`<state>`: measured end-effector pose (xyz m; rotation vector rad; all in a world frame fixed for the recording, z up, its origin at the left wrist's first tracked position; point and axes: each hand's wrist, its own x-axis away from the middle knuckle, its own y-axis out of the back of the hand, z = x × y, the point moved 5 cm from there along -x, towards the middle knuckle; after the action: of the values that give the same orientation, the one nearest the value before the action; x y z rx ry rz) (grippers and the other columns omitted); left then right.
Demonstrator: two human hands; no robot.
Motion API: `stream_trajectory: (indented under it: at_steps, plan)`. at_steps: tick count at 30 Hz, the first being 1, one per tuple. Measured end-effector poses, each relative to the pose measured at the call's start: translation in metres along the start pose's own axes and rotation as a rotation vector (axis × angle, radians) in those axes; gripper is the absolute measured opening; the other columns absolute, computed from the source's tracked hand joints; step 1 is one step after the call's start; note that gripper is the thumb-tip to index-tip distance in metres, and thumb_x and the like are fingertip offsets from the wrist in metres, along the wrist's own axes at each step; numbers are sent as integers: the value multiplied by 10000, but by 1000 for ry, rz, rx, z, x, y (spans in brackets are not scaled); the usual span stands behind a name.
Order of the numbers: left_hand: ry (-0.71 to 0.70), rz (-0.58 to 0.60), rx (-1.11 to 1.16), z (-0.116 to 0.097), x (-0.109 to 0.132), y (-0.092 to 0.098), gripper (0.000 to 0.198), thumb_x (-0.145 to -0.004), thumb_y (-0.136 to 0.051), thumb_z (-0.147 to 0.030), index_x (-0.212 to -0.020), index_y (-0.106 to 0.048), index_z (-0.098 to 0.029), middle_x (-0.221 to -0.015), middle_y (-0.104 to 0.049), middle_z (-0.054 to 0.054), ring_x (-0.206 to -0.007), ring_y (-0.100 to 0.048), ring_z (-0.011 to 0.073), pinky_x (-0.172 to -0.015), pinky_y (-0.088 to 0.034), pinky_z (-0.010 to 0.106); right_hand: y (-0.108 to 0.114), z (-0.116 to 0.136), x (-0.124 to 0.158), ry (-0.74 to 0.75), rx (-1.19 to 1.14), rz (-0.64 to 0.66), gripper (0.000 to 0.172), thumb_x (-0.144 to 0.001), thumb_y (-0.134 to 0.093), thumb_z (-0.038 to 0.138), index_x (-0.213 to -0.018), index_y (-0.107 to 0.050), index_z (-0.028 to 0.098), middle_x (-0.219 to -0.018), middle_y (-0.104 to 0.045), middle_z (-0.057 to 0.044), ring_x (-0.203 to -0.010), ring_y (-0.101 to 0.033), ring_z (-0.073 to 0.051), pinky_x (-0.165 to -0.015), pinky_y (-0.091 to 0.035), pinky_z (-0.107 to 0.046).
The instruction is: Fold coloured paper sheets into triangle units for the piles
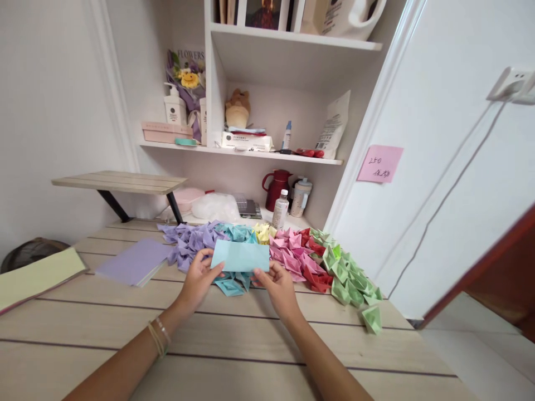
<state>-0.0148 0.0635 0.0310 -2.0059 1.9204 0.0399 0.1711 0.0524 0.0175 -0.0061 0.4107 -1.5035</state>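
Observation:
A light blue sheet of paper (240, 256), a wide rectangle, is held up above the table between my two hands. My left hand (199, 277) pinches its lower left corner, thumb in front. At the lower right corner, my right hand (278, 284) grips it the same way. Behind and below the sheet lie folded blue paper boats (229, 287), partly hidden by it. Purple boats (192, 242) are heaped to the left. Pink boats (288, 253), red boats (320, 278) and green boats (353, 278) spread to the right, with a few yellow boats (264, 233) at the back.
Purple paper sheets (131, 260) and a pale yellow stack (37, 278) lie on the slatted table (200, 356) at left. A small raised stand (121, 181) is behind them. A bottle (280, 210), red jug (277, 189) and white shelves (284, 157) stand at the back.

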Motion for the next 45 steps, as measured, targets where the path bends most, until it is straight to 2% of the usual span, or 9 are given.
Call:
stream_trajectory:
  at_steps: [5, 12, 16, 23, 27, 31, 36, 41, 45]
  plan:
    - [40, 7, 33, 15, 7, -5, 659, -580, -752, -192, -1123, -379, -202, -817, -671, -2, -648, -651, 136, -622, -549, 265, -5, -8, 5, -21, 5, -44, 358, -609, -719, 383, -841, -612, 132, -788, -691, -64, -673, -641, -198, -647, -529, -334]
    - [129, 26, 51, 29, 16, -14, 849, -542, -776, -179, -1240, -292, -196, -802, -672, 28, -602, -681, 190, -627, -572, 335, -8, -13, 10, -21, 20, -128, 420, -565, -751, 305, -913, -589, 134, -830, -689, -69, -699, -649, -209, -632, -547, -329]
    - [154, 25, 78, 29, 15, -13, 757, -629, -729, -219, -1234, -275, -212, -818, -674, 43, -630, -692, 202, -666, -572, 353, -7, -14, 7, -64, -78, -116, 480, -619, -715, 364, -1004, -515, 158, -827, -669, -56, -616, -657, -183, -601, -563, -327]
    - [138, 10, 220, 24, 7, -7, 556, -736, -621, -309, -1181, -295, -239, -880, -666, 40, -694, -693, 202, -708, -559, 398, -8, -7, 6, -18, -8, 13, 649, -778, -518, 472, -1332, -276, 237, -1139, -556, -117, -658, -672, -187, -609, -565, -348]
    - [58, -21, 133, 14, 8, -5, 556, -741, -608, -351, -1214, -334, -249, -809, -670, 4, -678, -684, 177, -701, -560, 390, -12, -6, 12, 18, 122, 43, 638, -820, -464, 456, -1374, -245, 226, -971, -643, -78, -657, -672, -197, -649, -557, -369]
    - [54, 137, -15, 12, 16, -15, 365, -711, -644, -315, -1025, -585, -139, -756, -687, 42, -755, -670, 188, -769, -531, 338, -15, -2, 16, 83, 180, 76, 513, -840, -440, 433, -1308, -398, 227, -947, -666, -65, -745, -667, -204, -712, -537, -363]
    - [100, 166, -61, 14, 14, -12, 395, -599, -734, -229, -969, -633, -129, -747, -716, 55, -713, -667, 190, -693, -532, 309, -16, 9, 13, 233, 459, 282, 527, -661, -693, 323, -1166, -567, 237, -1059, -640, -71, -879, -619, -235, -749, -509, -349]
    - [135, 229, -101, 19, 11, -10, 343, -543, -765, -200, -861, -667, -117, -734, -724, 70, -689, -672, 205, -694, -532, 334, -2, 17, 5, 259, 478, 156, 194, -682, -662, 282, -857, -698, 208, -969, -653, -79, -893, -598, -231, -664, -511, -304]
    - [65, 186, -199, 16, 15, -12, 231, -580, -745, -244, -753, -663, -114, -677, -710, 66, -651, -671, 206, -629, -531, 289, 0, 8, 2, 131, 263, 80, 187, -626, -711, 334, -633, -638, 162, -860, -656, -68, -839, -604, -221, -639, -504, -284]
